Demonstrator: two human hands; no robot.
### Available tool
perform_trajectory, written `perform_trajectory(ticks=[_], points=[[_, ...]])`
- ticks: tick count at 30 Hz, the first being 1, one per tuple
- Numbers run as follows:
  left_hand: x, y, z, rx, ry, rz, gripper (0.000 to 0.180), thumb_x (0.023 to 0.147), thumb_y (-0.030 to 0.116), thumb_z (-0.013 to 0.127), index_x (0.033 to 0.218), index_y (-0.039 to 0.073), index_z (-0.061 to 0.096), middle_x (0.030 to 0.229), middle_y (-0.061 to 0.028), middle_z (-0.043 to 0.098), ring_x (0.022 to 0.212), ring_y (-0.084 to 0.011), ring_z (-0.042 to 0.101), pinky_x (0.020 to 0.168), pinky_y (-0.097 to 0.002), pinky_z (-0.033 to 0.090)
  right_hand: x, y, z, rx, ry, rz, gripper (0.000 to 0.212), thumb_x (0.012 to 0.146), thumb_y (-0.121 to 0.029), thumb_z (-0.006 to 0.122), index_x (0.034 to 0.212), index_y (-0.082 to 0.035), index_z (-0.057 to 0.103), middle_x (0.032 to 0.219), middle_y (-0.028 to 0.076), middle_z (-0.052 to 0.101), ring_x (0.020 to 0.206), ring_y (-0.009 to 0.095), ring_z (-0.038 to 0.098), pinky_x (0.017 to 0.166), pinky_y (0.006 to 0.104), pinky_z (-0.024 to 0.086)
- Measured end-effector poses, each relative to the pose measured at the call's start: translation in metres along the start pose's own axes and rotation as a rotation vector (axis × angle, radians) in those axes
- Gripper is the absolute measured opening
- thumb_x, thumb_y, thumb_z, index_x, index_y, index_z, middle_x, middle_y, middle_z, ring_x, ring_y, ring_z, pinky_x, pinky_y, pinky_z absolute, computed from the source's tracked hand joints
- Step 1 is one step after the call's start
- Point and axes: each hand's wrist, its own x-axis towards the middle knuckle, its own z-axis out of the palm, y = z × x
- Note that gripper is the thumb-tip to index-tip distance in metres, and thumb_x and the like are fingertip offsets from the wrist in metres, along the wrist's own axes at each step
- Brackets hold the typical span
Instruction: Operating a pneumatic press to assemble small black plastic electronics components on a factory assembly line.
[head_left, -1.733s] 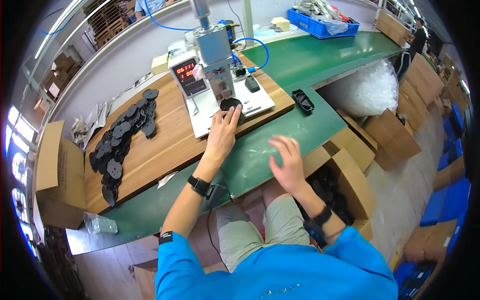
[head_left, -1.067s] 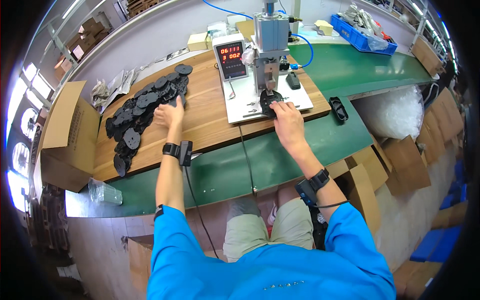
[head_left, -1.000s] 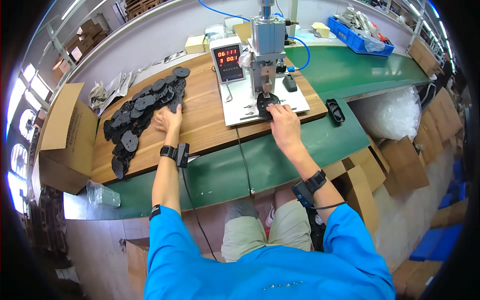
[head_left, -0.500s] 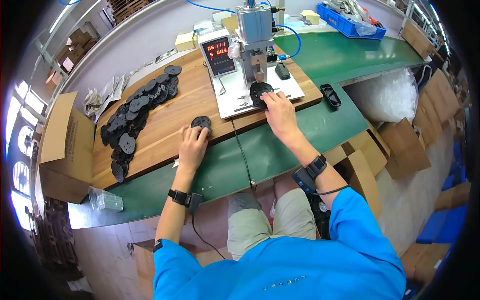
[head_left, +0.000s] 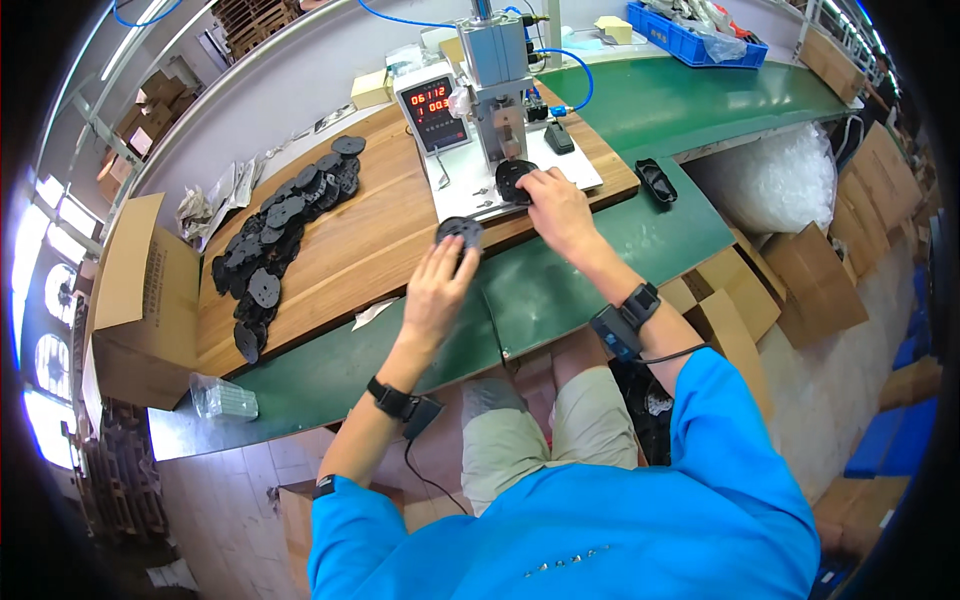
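Observation:
A small pneumatic press stands on a white base plate. Under its head sits a round black plastic part, and the fingers of my right hand are closed on its right edge. My left hand holds a flat round black disc by its near side, at the front edge of the white plate. Beside the press, a control box shows lit red digits. A long heap of similar black discs lies to the left on the wooden board.
An open cardboard box and a clear plastic tray stand at the left. Right of the board, a black oblong part rests on the green table. A blue crate is at the back; cartons crowd the right.
My left hand has carried its disc right, from the wooden board to the white plate's front edge. The right hand stays at the part under the press. The red digits have changed.

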Motion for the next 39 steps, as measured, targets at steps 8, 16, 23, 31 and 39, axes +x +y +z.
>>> perform_trajectory(ticks=[8,16,23,31,39], points=[[0.085,0.034,0.034,-0.074,0.073,0.067,0.055,0.092,-0.001,0.060,0.146,0.009,0.062,0.147,-0.0194,0.065,0.141,-0.0362,0.060,0.121,-0.0493,0.046,-0.127,-0.016,-0.084,0.230,0.241,0.302,0.044,0.077,0.011,0.072,0.118,-0.004,0.072,0.118,0.014,0.074,0.113,0.037,0.066,0.097,0.0438,0.055],[0.111,0.031,0.086,-0.086,-0.006,0.022,0.057,0.089,-0.007,0.059,0.144,0.009,0.062,0.147,-0.0252,0.063,0.141,-0.0411,0.059,0.123,-0.0514,0.044,-0.339,-0.035,-0.134,0.106,0.028,0.623,0.034,0.077,0.007,0.068,0.110,-0.002,0.069,0.115,0.018,0.072,0.114,0.040,0.064,0.101,0.0459,0.052],[0.114,0.028,0.080,-0.111,-0.058,0.048,0.058,0.088,-0.007,0.061,0.144,0.008,0.060,0.145,-0.0264,0.063,0.138,-0.0428,0.060,0.122,-0.0511,0.046,-0.500,0.030,-0.068,-0.181,-0.354,0.931,0.031,0.086,-0.004,0.071,0.117,-0.003,0.072,0.124,0.020,0.071,0.119,0.041,0.063,0.106,0.0473,0.050],[0.113,0.033,0.060,-0.241,-0.107,-0.112,0.070,0.086,-0.011,0.062,0.153,0.008,0.052,0.147,-0.0273,0.052,0.130,-0.0460,0.061,0.113,-0.0499,0.052,-0.201,-0.033,-0.091,0.178,0.013,0.253,0.028,0.088,0.004,0.073,0.115,-0.001,0.071,0.117,0.018,0.071,0.114,0.040,0.066,0.100,0.0463,0.054],[0.114,0.032,0.085,-0.414,0.156,-0.075,0.083,0.083,-0.008,0.067,0.161,0.006,0.041,0.151,-0.0326,0.041,0.122,-0.0510,0.063,0.107,-0.0506,0.054,-0.033,0.004,0.006,-0.125,-0.061,-0.058,0.064,0.082,0.004,0.074,0.143,0.005,0.056,0.138,0.022,0.063,0.131,0.042,0.057,0.113,0.0485,0.049]])
